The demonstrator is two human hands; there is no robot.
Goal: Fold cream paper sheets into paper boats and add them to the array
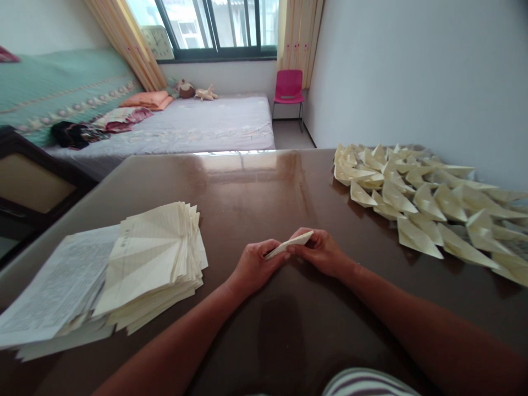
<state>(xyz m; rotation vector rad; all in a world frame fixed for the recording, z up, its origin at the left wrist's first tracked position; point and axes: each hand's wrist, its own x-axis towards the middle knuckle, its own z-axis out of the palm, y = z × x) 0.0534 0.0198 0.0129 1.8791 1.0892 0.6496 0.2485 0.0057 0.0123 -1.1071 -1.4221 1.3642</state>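
Observation:
Between my two hands, just above the brown table (247,203), is a narrow folded piece of cream paper (296,240). My left hand (260,262) pinches its left end between thumb and fingers. At the other end my right hand (317,252) grips it, thumb on the near side and fingers behind. The paper slants up toward the right, and its lower folds are partly hidden by my fingers. On the right side of the table stand many folded paper boats (429,202) of the same cream paper, packed in overlapping rows.
To the left lies a stack of cream ruled sheets (150,258), overlapping printed white sheets (61,280). Beyond the table are a bed (223,124) and a pink chair (289,87) below the window. A dark wooden chair (35,181) stands at the far left, and a white wall borders the right.

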